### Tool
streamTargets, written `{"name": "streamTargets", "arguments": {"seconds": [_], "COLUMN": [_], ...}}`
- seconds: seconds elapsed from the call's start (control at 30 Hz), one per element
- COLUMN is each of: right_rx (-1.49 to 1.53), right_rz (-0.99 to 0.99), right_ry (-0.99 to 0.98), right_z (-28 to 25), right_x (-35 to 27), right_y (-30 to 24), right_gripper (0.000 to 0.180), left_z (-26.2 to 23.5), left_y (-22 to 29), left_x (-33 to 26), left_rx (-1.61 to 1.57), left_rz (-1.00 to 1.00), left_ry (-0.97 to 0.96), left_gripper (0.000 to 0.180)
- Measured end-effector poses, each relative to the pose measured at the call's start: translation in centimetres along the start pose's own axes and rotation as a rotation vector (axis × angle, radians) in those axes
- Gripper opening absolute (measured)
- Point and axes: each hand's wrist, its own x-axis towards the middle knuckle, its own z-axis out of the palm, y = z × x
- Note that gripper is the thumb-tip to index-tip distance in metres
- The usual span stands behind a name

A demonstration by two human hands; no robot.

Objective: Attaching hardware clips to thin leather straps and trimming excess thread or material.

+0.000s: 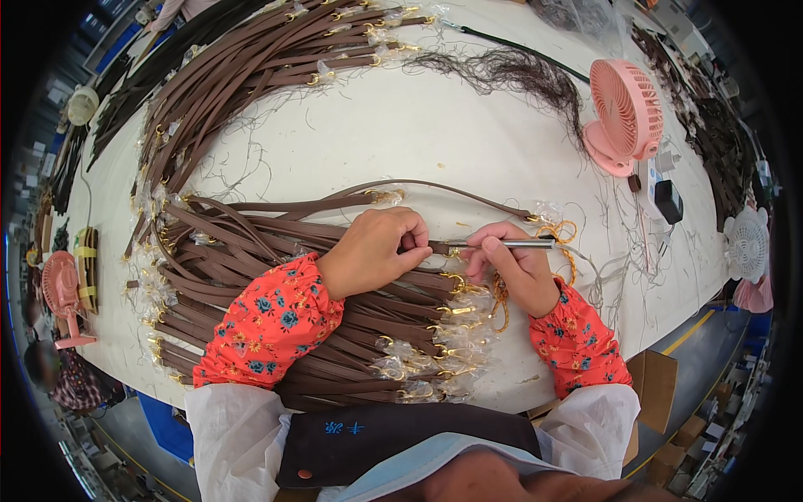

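Between the thumb and fingers of my left hand (pixel 376 251) is the end of a brown strap (pixel 440 248), held close to its gold-coloured metal fitting. My right hand (pixel 520 266) is closed around a slim silver metal tool (pixel 534 243), whose tip lies at that fitting; the tool's exact kind is not clear. An orange cord (pixel 570 266) loops beside the right hand. Beneath both forearms spreads a pile of brown straps (pixel 368 335), their gold clasps wrapped in clear plastic (pixel 468 335). One more strap (pixel 443 186) arches over beyond my hands.
A large bundle of brown straps (pixel 251 71) curves across the far left of the white table (pixel 401 125). Dark loose threads (pixel 510 69) lie at the back. On the right stand a pink fan (pixel 623 109) and a power strip with a black plug (pixel 667 201). Another pink fan (pixel 61 289) is at left.
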Motion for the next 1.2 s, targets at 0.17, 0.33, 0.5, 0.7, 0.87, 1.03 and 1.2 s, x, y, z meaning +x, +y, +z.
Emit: {"name": "streamTargets", "arguments": {"seconds": [0.17,0.33,0.5,0.7,0.87,1.03,1.2], "right_rx": [-0.005,0.005,0.015,0.021,0.019,0.038,0.078], "right_rz": [-0.002,-0.007,-0.051,-0.083,-0.065,-0.054,-0.041], "right_ry": [-0.003,0.003,0.008,0.016,0.020,0.022,0.005], "right_z": [0.0,0.1,0.0,0.1,0.2,0.1,0.0], "right_x": [0.0,0.0,0.0,0.0,0.1,0.0,-0.1], "right_y": [0.1,0.0,0.1,0.1,0.0,0.0,0.0], "right_gripper": [0.027,0.026,0.024,0.023,0.022,0.022,0.025], "left_z": [-0.1,0.1,-0.2,-0.4,-0.1,0.5,0.5], "left_y": [0.1,-0.2,-0.2,0.6,0.8,0.6,0.6], "left_x": [-0.1,-0.2,-0.1,-0.7,-0.9,-0.8,-0.9], "left_rx": [0.003,-0.062,-0.124,0.219,0.518,0.678,0.647], "left_rz": [-0.003,-0.039,-0.022,0.110,0.231,0.316,0.322], "left_ry": [0.003,0.075,0.070,-0.019,0.034,-0.008,-0.011], "left_gripper": [0.013,0.011,0.020,0.023,0.019,0.015,0.015]}}
